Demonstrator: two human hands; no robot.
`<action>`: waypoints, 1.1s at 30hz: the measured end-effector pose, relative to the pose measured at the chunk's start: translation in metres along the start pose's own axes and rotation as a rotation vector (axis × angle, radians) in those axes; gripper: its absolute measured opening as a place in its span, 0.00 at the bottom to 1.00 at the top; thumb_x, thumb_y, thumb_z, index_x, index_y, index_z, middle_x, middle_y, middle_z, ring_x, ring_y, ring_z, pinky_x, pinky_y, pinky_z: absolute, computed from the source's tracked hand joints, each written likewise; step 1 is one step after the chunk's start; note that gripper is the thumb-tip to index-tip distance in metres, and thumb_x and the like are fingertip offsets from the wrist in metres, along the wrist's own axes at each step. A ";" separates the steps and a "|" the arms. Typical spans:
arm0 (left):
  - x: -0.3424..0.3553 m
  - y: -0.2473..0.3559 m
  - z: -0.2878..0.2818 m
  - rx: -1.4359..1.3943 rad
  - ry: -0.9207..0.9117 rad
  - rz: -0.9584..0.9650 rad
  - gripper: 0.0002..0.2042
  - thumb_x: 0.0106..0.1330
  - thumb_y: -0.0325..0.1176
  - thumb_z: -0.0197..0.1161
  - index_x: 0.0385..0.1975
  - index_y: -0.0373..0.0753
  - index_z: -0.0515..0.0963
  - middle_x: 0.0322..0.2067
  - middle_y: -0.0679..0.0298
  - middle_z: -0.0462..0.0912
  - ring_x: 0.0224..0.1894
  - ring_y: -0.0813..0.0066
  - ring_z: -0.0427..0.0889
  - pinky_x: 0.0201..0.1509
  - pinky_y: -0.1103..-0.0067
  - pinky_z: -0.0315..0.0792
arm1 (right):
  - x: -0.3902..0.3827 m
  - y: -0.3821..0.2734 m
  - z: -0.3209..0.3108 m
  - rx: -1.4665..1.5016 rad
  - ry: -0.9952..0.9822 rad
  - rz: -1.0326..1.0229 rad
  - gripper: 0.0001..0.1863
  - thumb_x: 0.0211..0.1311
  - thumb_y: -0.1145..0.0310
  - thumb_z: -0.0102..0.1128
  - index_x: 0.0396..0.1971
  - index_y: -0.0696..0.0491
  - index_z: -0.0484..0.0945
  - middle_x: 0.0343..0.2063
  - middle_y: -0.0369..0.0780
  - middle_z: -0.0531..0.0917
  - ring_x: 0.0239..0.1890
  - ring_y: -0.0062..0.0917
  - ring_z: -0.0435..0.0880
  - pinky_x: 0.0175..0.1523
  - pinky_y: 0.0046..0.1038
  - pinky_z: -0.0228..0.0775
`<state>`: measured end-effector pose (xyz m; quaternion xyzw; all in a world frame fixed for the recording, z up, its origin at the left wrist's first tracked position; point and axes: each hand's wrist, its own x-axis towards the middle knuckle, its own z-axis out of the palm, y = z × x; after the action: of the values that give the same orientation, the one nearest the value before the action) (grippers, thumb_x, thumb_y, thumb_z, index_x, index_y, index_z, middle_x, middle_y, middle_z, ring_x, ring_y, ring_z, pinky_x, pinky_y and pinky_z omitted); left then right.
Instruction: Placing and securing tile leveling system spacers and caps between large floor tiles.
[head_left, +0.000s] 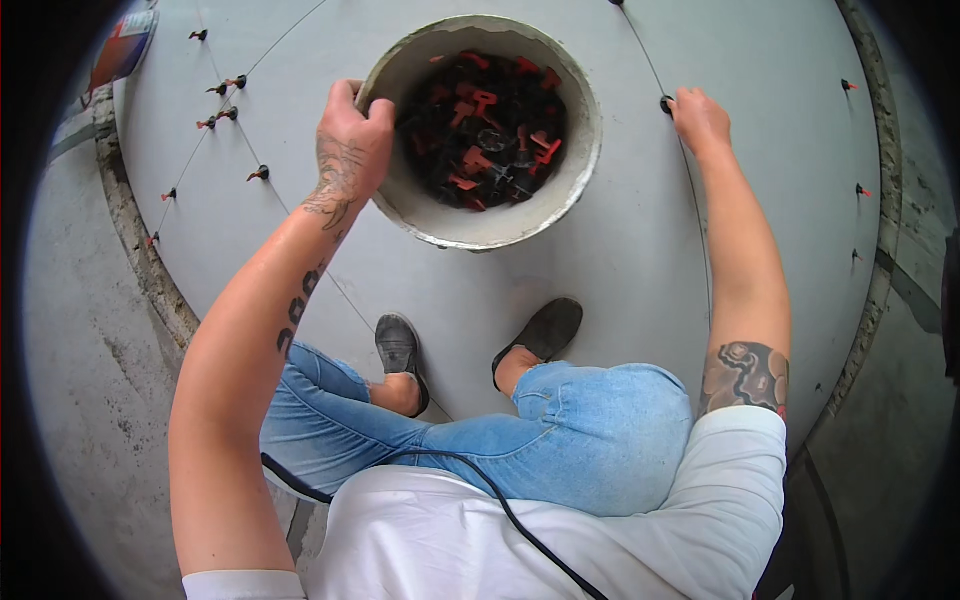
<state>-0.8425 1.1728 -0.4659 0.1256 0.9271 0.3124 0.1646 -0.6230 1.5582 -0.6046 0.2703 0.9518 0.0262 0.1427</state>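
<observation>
My left hand [355,142] is closed round the left rim of a grey, cement-stained bucket [480,233]. Inside the bucket lies a heap of tile levelers [480,160] with black caps and red T-shaped handles. Out to the right, my right hand [703,122] pinches a black-capped tile leveler [666,104], which stands in a joint between large grey tiles. My fingers hide part of that leveler, including any handle on it.
More tile levelers stand along the joints, such as one at left [258,174] and one at right [849,86]. At the upper left is an orange-and-white container [122,48]. Rough concrete [100,340] borders the tiles. A black cable [490,490] crosses my lap.
</observation>
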 end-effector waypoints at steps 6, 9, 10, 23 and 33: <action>0.002 -0.001 -0.001 0.000 0.018 -0.001 0.17 0.58 0.37 0.55 0.42 0.32 0.72 0.35 0.49 0.81 0.40 0.55 0.81 0.48 0.68 0.73 | 0.016 -0.014 0.006 0.041 -0.170 0.165 0.12 0.58 0.70 0.49 0.31 0.53 0.84 0.36 0.47 0.85 0.39 0.42 0.84 0.39 0.41 0.78; 0.001 0.000 0.000 0.016 0.014 -0.018 0.17 0.58 0.37 0.55 0.42 0.32 0.72 0.35 0.50 0.81 0.40 0.56 0.81 0.48 0.68 0.73 | 0.014 -0.019 0.002 0.159 -0.160 0.307 0.12 0.54 0.71 0.50 0.29 0.53 0.85 0.35 0.47 0.86 0.39 0.41 0.85 0.36 0.39 0.77; 0.000 0.001 0.000 0.027 0.009 -0.025 0.17 0.58 0.37 0.55 0.42 0.32 0.72 0.35 0.50 0.81 0.40 0.56 0.81 0.48 0.69 0.72 | 0.016 -0.023 -0.001 0.156 -0.159 0.305 0.12 0.54 0.71 0.50 0.29 0.53 0.85 0.35 0.47 0.86 0.39 0.41 0.85 0.36 0.39 0.77; 0.001 0.000 -0.001 0.004 0.005 -0.020 0.17 0.58 0.37 0.54 0.43 0.32 0.72 0.34 0.50 0.81 0.39 0.58 0.81 0.47 0.70 0.73 | 0.005 -0.001 0.009 0.097 -0.067 0.058 0.11 0.65 0.65 0.51 0.31 0.52 0.82 0.38 0.41 0.84 0.41 0.36 0.83 0.41 0.37 0.75; 0.000 0.001 0.000 0.015 0.013 0.006 0.16 0.58 0.37 0.54 0.42 0.32 0.72 0.34 0.50 0.81 0.38 0.58 0.81 0.47 0.69 0.73 | 0.011 0.021 0.000 -0.189 0.034 -0.437 0.07 0.62 0.67 0.53 0.29 0.51 0.80 0.35 0.36 0.82 0.44 0.31 0.81 0.41 0.37 0.75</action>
<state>-0.8421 1.1733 -0.4658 0.1276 0.9302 0.3066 0.1566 -0.6210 1.5823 -0.6051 0.0430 0.9833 0.0883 0.1535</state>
